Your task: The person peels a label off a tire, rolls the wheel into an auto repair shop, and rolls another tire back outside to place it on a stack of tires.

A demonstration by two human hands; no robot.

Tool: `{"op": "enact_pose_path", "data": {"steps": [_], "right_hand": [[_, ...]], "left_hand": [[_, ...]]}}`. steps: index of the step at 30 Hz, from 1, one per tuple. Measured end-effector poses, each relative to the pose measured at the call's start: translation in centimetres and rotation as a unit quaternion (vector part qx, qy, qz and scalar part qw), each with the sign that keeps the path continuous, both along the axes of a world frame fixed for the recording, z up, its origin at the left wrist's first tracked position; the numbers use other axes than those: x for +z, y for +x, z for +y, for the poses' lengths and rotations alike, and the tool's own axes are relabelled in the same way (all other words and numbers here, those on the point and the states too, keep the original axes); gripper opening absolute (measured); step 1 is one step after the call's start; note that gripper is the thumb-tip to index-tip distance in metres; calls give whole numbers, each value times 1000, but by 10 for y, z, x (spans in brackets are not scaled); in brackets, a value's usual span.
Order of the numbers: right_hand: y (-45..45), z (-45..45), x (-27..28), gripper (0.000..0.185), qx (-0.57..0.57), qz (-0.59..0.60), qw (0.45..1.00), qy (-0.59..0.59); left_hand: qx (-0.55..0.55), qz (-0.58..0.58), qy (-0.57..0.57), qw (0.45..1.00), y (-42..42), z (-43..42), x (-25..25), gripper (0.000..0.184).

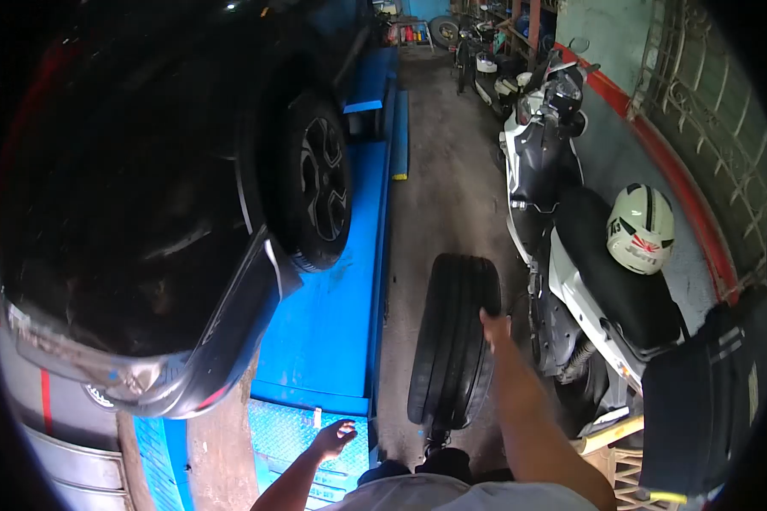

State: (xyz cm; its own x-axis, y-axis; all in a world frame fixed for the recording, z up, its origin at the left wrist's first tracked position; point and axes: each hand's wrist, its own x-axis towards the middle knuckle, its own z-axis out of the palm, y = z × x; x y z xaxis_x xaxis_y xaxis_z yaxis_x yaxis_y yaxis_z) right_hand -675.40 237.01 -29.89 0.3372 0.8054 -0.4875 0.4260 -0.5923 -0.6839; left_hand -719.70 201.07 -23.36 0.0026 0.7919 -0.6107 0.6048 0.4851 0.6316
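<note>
A black tire point(453, 341) stands upright on the floor in front of my body. My right hand point(497, 328) is at the tire's upper right side; its fingers appear apart and seem to touch the rubber. My left hand point(337, 438) is over the blue textured ramp plate point(285, 430), with its fingers partly curled and nothing visible in them. Left of the tire runs the blue lift platform point(315, 341), with a dark car point(128, 213) on it. The car's wheel point(322, 179) faces the aisle.
On the right, a white and black motorcycle point(562, 255) carries a white helmet point(642, 230) on its seat. Dark cloth point(699, 409) hangs at its rear. More motorcycles point(494, 81) and another tire point(444, 31) are farther back. The concrete aisle point(443, 153) runs between lift and motorcycle.
</note>
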Motion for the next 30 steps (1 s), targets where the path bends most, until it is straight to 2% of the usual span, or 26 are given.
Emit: {"op": "enact_pose_path", "data": {"steps": [1,2,3,4,6,8,9,10,12,13,15,17,18,20,21,22,23,24,26,27,28,30], "right_hand": [[10,47,-11,99,32,37,998,-31],[8,74,23,92,21,88,996,-18],[2,93,64,85,7,140,990,3],[6,109,57,85,2,143,990,2],[23,124,34,85,-70,330,934,118],[34,117,-12,91,-29,132,989,64],[31,104,-43,89,37,-25,994,104],[34,84,-82,92,-13,10,993,118],[15,70,-60,101,-12,-58,998,2],[3,83,-60,101,-16,-57,998,-5],[-14,149,-55,104,-162,-46,985,22],[-8,245,-41,105,-150,-95,982,61],[0,298,-29,109,-154,-88,984,-14],[12,410,2,111,-120,-101,987,-20],[17,459,6,112,-78,-107,991,4],[15,495,47,111,-56,-57,997,2],[19,528,49,111,-43,16,997,56],[20,560,48,111,-28,90,990,108],[26,613,-14,108,-4,12,985,173],[12,620,55,107,-10,275,944,182],[6,635,36,107,-17,276,944,180],[2,653,-17,112,-32,73,981,178]], "left_hand": [[-17,7,-21,1000,2,12,3,52],[-17,10,-33,999,-1,14,-11,52],[-53,79,-56,994,-16,10,-37,57],[-92,146,-75,982,-31,5,-55,62],[-105,175,-109,973,-58,-8,-69,70],[-209,111,-296,925,-84,6,-80,67],[-209,96,-340,912,-89,18,-74,65],[-188,94,-352,912,-88,42,-71,64],[-160,92,-354,917,-87,103,-78,61],[-159,92,-345,921,-86,138,-85,60],[-172,88,-318,928,-88,221,-98,57],[-207,86,-264,938,-86,309,-109,54],[-227,90,-220,945,-90,364,-120,53],[-201,108,-81,970,-79,494,-117,50],[-138,119,-16,983,-69,563,-107,47],[-75,92,-20,993,-63,632,-98,49],[-88,74,-36,993,-59,703,-94,52],[-112,107,11,988,-42,768,-67,54],[-117,53,60,990,-10,878,-34,56],[-119,41,72,989,9,924,-29,57],[-122,29,79,989,26,956,-29,58],[-138,-3,62,989,49,1000,-107,59]]}}
